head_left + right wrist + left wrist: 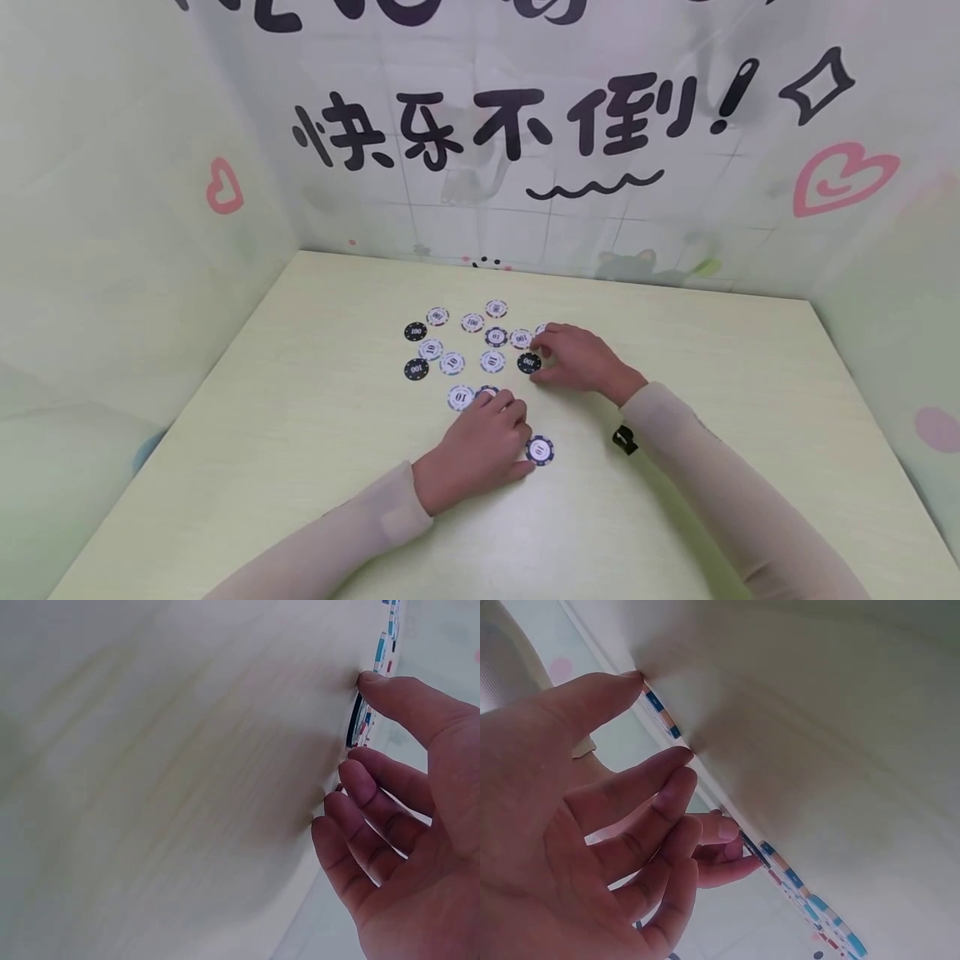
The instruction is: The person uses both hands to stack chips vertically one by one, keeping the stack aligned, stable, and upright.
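On the table lies a dark-blue and white poker chip (540, 451) marked 10. My left hand (480, 446) is beside it, its thumb at the chip's edge and its index fingertip slightly apart from the other side in the left wrist view. Farther back, my right hand (581, 358) has thumb and index finger at opposite edges of a black poker chip (529, 362) marked 100. That black chip's edge (354, 724) shows between those two fingertips in the right wrist view. Beyond the left knuckles, another chip (486, 390) is partly hidden.
Several white-faced and black chips are scattered left of the right hand, including a black 100 chip (416, 369) and a white 10 chip (461, 397). A small black object (624, 439) shows beside the right sleeve. Printed walls (465, 225) bound the table (315, 433).
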A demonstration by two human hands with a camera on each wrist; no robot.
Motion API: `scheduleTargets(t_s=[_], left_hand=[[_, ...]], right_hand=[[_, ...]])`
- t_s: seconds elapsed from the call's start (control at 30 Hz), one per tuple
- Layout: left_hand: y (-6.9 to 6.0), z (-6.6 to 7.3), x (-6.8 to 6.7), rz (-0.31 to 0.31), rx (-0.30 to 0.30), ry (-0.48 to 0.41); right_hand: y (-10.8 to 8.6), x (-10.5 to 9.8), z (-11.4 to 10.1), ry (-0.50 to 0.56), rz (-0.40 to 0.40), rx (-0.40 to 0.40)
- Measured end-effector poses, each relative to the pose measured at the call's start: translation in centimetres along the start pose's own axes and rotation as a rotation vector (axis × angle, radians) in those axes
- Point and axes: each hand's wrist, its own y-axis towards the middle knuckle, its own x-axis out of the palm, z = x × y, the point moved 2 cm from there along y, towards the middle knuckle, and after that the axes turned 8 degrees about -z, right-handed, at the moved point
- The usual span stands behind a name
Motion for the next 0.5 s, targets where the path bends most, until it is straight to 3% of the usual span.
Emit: scheduleTargets(t_s=[0.5], left_hand=[[-0.3,0.26,-0.31,-0.077,-0.016,-0.03]], right_hand=[[0.09,-0.12,-0.07,0.055,0.005,-0.005]])
